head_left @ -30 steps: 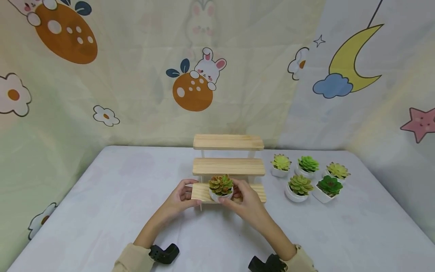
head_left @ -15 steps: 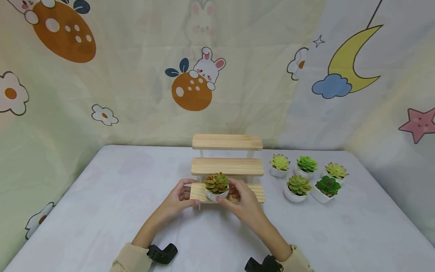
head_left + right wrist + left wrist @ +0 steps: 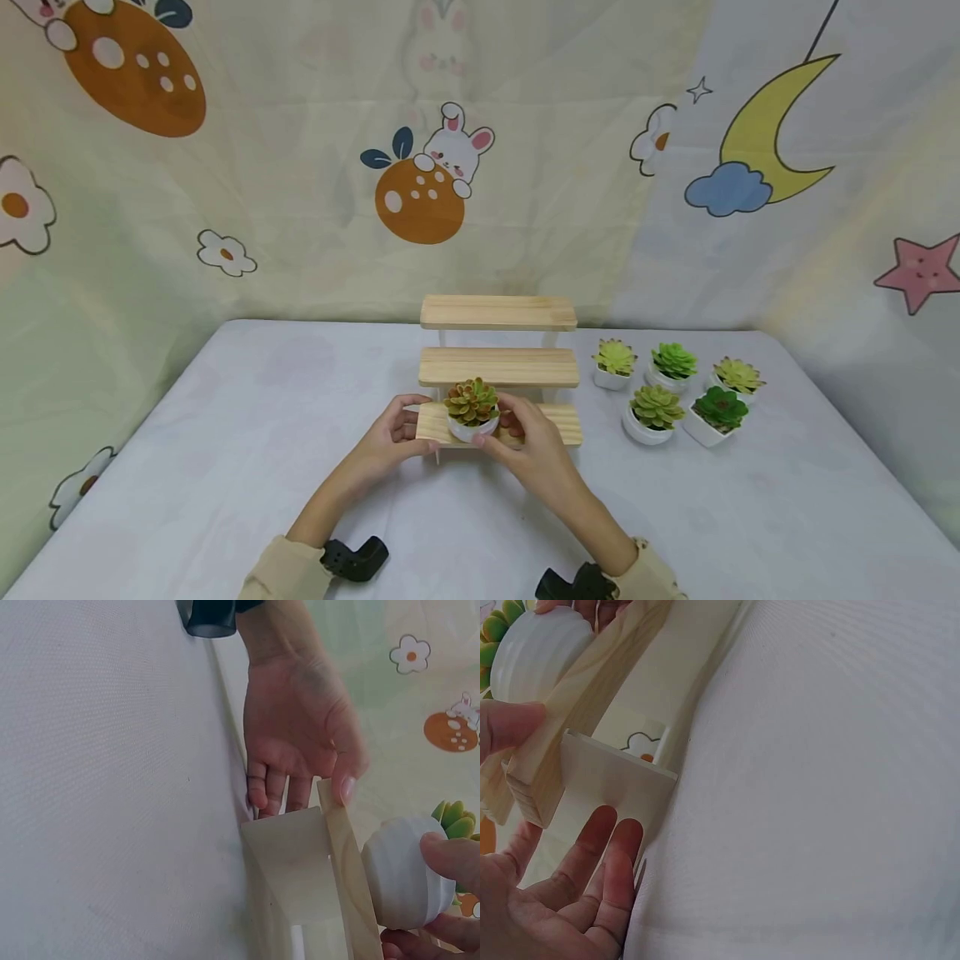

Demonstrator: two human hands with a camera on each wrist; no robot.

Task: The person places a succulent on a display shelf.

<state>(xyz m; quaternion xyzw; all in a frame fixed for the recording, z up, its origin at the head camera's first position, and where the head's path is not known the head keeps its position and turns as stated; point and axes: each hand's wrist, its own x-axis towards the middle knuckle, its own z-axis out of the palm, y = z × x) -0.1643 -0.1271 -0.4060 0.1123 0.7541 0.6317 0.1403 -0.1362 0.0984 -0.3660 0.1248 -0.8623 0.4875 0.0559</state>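
Note:
A three-tier wooden display stand point(image 3: 498, 367) with white supports stands at the table's back middle. On its lowest plank point(image 3: 555, 423), left of centre, sits a potted succulent point(image 3: 471, 403) with reddish-green leaves and a ribbed white pot point(image 3: 536, 656). My right hand point(image 3: 536, 446) pinches that pot from the right, thumb in front. My left hand point(image 3: 392, 437) holds the plank's left end; in the left wrist view its thumb point(image 3: 514, 726) presses the plank while other fingers spread near the white support point(image 3: 615, 769). The right wrist view shows the pot's base against the plank.
Several more potted succulents stand right of the stand, among them a dark green one point(image 3: 720, 408) in a square pot and a yellow-green one point(image 3: 615, 357) at the back. A white cloth covers the table point(image 3: 225, 467). Behind hangs a printed curtain point(image 3: 300, 167).
My right hand has slid the potted succulent a little to the left along the lowest plank. My left hand keeps its hold on the plank's end. The head view has shifted slightly.

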